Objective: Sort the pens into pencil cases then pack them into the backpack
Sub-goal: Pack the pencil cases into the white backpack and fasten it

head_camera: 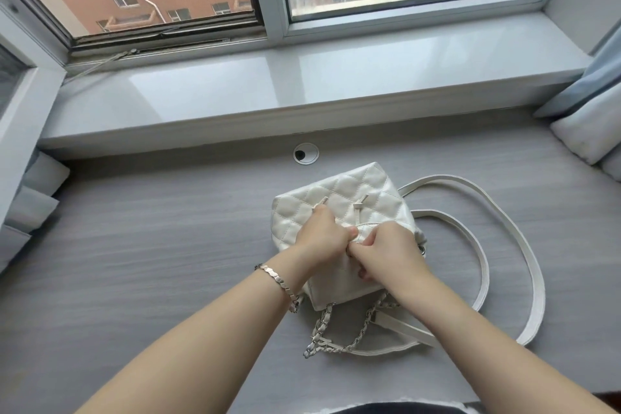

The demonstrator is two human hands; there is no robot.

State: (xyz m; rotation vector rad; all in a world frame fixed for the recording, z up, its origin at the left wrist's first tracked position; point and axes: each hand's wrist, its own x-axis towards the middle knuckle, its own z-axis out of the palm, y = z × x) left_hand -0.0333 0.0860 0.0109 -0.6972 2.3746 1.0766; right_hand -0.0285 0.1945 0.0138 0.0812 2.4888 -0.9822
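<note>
Backpack (349,193): white, diamond-quilted, boxy.

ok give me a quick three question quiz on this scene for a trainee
1. True or false: the left hand and right hand both grip the white backpack.
2. The bracelet is on which wrist? A left, B right.
3. Fill in: the backpack's long straps lie on the desk to its ____.
Key: 1 true; 2 A; 3 right.
</note>
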